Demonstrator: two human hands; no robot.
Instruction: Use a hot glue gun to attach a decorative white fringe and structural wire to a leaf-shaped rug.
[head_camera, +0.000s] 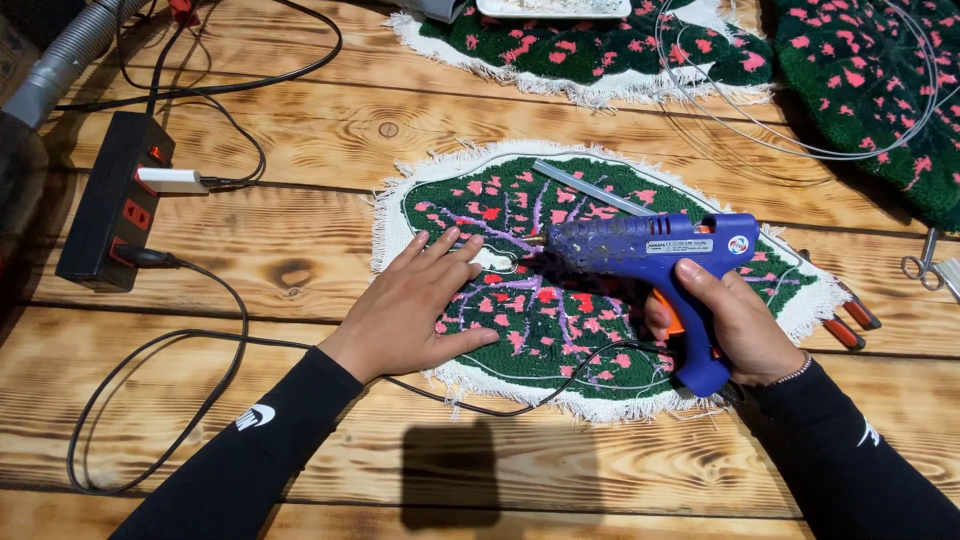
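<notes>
Black sleeves come in from the bottom edge over the plank bench (560, 470). Right hand (735, 325) grips the blue glue gun (640, 245), its fingers (700, 280) clamped around the handle and 1 on the orange trigger. Its barrel runs level, long axis left to right, nozzle pointing left toward the left hand (420, 300). Dried glue flecks cover the barrel, and a clear glue stick (590, 190) juts from the rear, up and left. That left hand lies flat, fingers apart, pressing the leaf-shaped rug (530, 320), which is dark green with pink spots, purple veins and a white fringe. A black cord (180, 350) loops over bare planks at the left, up to the black power strip (115, 200). Red-handled pliers (850, 320) touch the rug's right edge; scissors (925, 262) lie beyond. More green rugs (600, 50) and wire hoops (800, 100) crowd the far edge.
</notes>
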